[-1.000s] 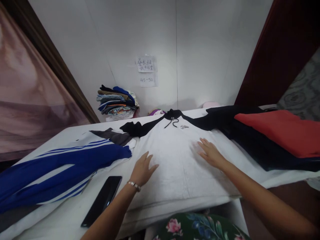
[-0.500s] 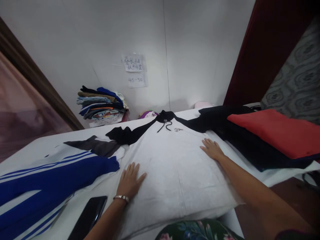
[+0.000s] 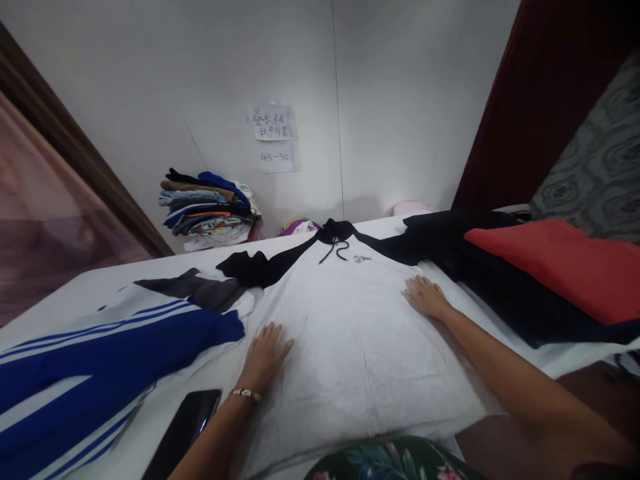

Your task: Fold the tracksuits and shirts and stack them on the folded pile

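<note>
A white hoodie [image 3: 350, 340] with black sleeves, a black collar or hood and a black drawstring [image 3: 342, 251] lies spread flat on the table. My left hand [image 3: 264, 357], a bracelet [image 3: 246, 395] at its wrist, rests flat on the garment's left edge with fingers spread. On the right edge, higher up near the sleeve, lies my right hand [image 3: 426, 297], palm down with fingers stretched out. Neither hand grips the cloth. The sleeves reach out to both sides at the far end.
Blue-and-white striped clothing [image 3: 125, 360] and a dark grey garment [image 3: 200, 291] lie at left, beside a black phone [image 3: 183, 433]. Folded red cloth [image 3: 560, 260] rests on black garments at right. A folded clothes stack [image 3: 207, 207] stands behind the white table [image 3: 100, 283], below wall papers [image 3: 275, 137].
The view has shifted slightly, so everything sits a little further right. Both hands stay flat on the hoodie in nearly the same places.
</note>
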Motion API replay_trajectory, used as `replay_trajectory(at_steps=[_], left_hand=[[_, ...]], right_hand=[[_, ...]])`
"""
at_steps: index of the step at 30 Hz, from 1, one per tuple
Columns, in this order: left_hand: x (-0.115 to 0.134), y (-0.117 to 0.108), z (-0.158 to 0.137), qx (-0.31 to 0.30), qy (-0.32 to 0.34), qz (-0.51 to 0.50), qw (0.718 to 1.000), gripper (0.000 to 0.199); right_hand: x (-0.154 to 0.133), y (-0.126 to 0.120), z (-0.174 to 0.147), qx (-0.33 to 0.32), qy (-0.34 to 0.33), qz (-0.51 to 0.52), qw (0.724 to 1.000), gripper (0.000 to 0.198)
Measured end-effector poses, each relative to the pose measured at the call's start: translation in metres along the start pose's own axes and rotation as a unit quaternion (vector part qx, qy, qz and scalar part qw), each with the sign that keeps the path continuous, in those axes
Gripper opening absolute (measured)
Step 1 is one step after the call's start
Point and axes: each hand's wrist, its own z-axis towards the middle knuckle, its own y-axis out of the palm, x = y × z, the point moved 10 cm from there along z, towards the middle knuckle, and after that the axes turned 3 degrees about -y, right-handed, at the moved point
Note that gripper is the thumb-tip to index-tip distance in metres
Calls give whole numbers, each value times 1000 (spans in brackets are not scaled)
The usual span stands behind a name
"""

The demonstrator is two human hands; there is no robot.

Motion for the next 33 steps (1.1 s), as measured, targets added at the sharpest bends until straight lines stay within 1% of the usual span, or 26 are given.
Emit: replay_trajectory(at_steps=[3,6,9,12,14,16,18,20,22,24,27,29,31,33], left_hand=[[-3,-8,-1,18,-16,18,1000,63],[-6,-6,-6,15,-33,36,999,67],[-7,-4,-11,7,-39,22,999,67],[-11,-9,-9,4,-53,-21,998,58],[-16,-21,-3,32,-66,-53,996,51],[-19,-38,5,81,-74,-67,992,48],[-15,-52,17,118,-66,-61,989,48],[-5,-59,32,126,-43,-44,990,51],[6,-57,49,118,-18,-26,992,55],[8,-48,65,97,-18,-13,995,59],[-5,-27,82,51,-59,-1,997,66],[-13,-17,88,38,-72,8,997,69],[-17,-14,94,51,-71,18,996,70],[-21,-12,99,58,-69,26,996,71]], right_hand=[[-28,0,-9,16,-64,-1,998,64],[-44,13,-23,0,-116,-12,993,65],[-42,22,-29,4,-123,-30,992,65],[-36,27,-27,20,-127,-38,991,65],[-34,30,-25,30,-132,-38,990,65],[-33,34,-23,34,-135,-37,990,66],[-31,37,-22,33,-134,-37,990,67],[-30,40,-20,33,-134,-37,990,67],[-29,42,-18,31,-133,-37,990,67],[-29,40,-16,30,-129,-33,991,66],[-34,33,-20,26,-120,-16,992,64],[-38,28,-22,15,-118,11,993,62],[-41,21,-21,4,-116,81,990,61],[-35,8,-14,16,-100,188,977,60]])
